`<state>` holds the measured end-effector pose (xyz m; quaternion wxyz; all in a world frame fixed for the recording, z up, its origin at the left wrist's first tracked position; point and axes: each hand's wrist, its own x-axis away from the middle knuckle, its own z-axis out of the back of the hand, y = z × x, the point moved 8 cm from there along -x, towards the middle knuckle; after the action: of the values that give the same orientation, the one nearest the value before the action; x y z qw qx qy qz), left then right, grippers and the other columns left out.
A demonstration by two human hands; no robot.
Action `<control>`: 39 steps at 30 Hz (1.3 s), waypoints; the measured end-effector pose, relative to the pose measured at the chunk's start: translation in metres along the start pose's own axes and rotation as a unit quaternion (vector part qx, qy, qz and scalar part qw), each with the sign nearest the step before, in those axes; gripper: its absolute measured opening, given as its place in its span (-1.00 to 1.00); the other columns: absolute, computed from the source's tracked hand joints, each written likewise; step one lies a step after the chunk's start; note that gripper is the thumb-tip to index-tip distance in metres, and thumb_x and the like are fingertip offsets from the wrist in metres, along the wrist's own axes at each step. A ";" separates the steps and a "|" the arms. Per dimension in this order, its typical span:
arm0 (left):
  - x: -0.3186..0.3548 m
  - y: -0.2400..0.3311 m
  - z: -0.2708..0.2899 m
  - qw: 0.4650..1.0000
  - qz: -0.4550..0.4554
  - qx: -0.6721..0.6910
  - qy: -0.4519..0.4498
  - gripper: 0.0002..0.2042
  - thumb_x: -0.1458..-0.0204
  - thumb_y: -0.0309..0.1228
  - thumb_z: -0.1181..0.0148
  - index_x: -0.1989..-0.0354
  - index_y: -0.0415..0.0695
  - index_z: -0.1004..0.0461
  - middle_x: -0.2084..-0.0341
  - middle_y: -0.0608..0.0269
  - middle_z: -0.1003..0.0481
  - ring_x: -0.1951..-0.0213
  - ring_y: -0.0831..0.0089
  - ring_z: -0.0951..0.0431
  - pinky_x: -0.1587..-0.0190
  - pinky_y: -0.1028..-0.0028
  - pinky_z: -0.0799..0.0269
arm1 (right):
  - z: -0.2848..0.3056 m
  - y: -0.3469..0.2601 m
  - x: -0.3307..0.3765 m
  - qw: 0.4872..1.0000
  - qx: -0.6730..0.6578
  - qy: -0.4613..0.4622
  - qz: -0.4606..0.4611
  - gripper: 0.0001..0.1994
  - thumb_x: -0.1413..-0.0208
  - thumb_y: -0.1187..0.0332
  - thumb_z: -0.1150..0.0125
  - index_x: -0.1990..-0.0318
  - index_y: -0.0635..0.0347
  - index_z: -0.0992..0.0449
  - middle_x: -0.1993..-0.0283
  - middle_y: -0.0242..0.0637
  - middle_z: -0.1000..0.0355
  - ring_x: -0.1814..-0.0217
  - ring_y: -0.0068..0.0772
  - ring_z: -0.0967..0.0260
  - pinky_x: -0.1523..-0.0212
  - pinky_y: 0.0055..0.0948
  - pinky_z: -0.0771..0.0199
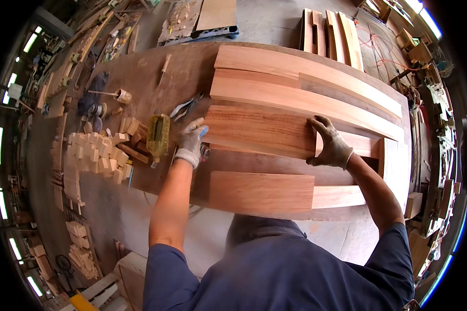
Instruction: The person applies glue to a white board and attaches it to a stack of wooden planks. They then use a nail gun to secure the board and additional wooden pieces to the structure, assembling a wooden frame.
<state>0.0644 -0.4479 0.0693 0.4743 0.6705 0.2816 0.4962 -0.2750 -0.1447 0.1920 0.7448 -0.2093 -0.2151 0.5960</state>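
Note:
A reddish-brown wooden board (259,128) lies crosswise in front of me, held at both ends. My left hand (191,139), in a pale work glove with a blue patch at the fingers, closes on its left end. Gripping the right end is my right hand (331,145), also gloved, its thumb and fingers spanning the board's width. Beyond it lie a second board (275,92) and a third board (259,58), each beside longer, paler pieces. A shorter board (259,191) rests at the near table edge, a paler strip (338,196) beside it.
Left of my left hand stand a bottle of yellow liquid (158,133) and a heap of small wood blocks (99,151). A cup with a stick (122,96) is farther back on the brown worktable (145,78). More stacked boards (333,36) stand beyond its far edge.

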 end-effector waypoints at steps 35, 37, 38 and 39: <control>-0.029 -0.023 -0.022 0.946 0.004 -0.320 -0.044 -0.37 -0.30 -0.29 -0.39 -0.38 -0.51 -0.39 -0.31 -0.16 -0.54 -0.29 0.22 -0.56 -0.34 0.35 -0.39 | -0.100 0.065 0.008 0.977 0.165 -0.007 -0.137 0.18 0.08 0.13 -0.66 -0.63 0.28 0.00 -0.49 0.09 -0.30 -0.46 0.15 -0.34 -0.41 -0.02 -0.45; -0.029 -0.027 -0.020 0.947 0.002 -0.318 -0.041 -0.36 -0.30 -0.28 -0.40 -0.39 -0.51 -0.39 -0.32 -0.17 -0.53 -0.30 0.20 -0.56 -0.35 0.35 -0.39 | -0.105 0.068 0.012 0.975 0.181 0.007 -0.127 0.17 0.08 0.12 -0.65 -0.63 0.27 0.00 -0.47 0.09 -0.32 -0.44 0.16 -0.36 -0.38 0.01 -0.47; -0.031 -0.031 -0.018 0.947 -0.004 -0.318 -0.038 -0.36 -0.29 -0.28 -0.40 -0.39 -0.50 -0.39 -0.33 -0.18 -0.52 -0.31 0.19 -0.55 -0.36 0.34 -0.39 | -0.106 0.067 0.013 0.975 0.184 0.008 -0.121 0.17 0.07 0.12 -0.64 -0.63 0.28 0.00 -0.47 0.10 -0.33 -0.43 0.17 -0.37 -0.37 0.01 -0.47; -0.032 -0.033 -0.015 0.948 -0.010 -0.317 -0.035 -0.35 -0.29 -0.27 -0.41 -0.39 -0.50 -0.39 -0.34 -0.18 -0.51 -0.32 0.18 -0.55 -0.36 0.34 -0.39 | -0.107 0.065 0.012 0.976 0.187 0.010 -0.116 0.17 0.07 0.12 -0.64 -0.63 0.29 0.01 -0.46 0.11 -0.33 -0.42 0.18 -0.37 -0.37 0.01 -0.48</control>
<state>0.0426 -0.4568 0.0270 0.6768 0.4994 0.0999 0.5316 -0.2635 -0.1253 0.0682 0.8367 -0.0460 -0.1157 0.5334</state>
